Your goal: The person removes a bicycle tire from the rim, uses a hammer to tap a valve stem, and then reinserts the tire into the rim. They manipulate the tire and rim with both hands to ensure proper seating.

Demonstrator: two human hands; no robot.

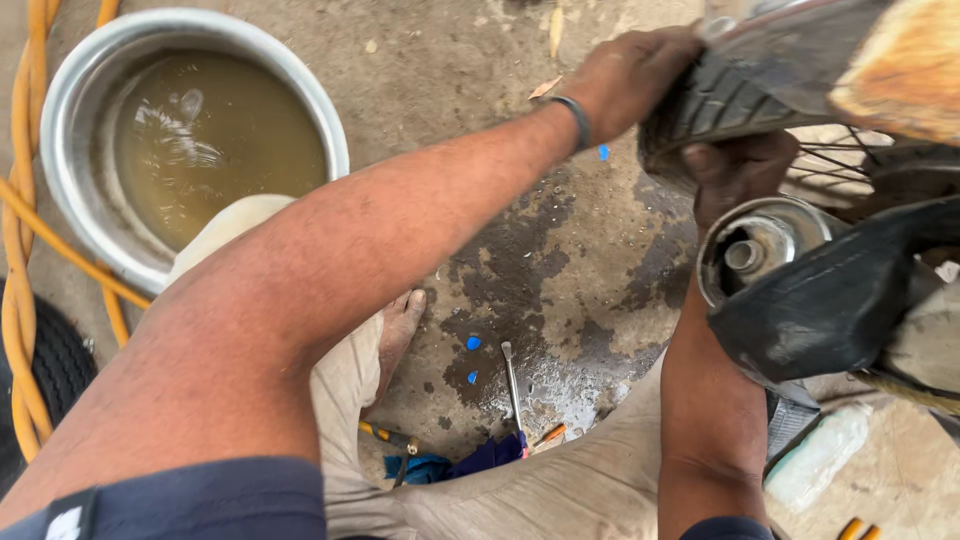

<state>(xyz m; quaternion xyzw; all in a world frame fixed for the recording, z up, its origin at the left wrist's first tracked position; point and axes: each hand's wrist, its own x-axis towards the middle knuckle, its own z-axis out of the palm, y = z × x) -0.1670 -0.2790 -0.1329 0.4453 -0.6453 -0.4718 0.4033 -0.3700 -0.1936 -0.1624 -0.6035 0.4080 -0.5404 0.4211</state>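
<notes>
Tyre between both hands' fingers

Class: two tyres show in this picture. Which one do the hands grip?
The treaded tyre at top right, on the spoked wheel; both hands grip it. The other tyre lies untouched at the left edge.

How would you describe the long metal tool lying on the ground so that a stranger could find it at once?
Start at the big metal basin of murky water, then look right, past the bare foot, to the dark wet patch on the concrete. The tool lies there, a slim silver bar. Unlike the small blue scraps beside it, it is long, shiny and straight.
</notes>
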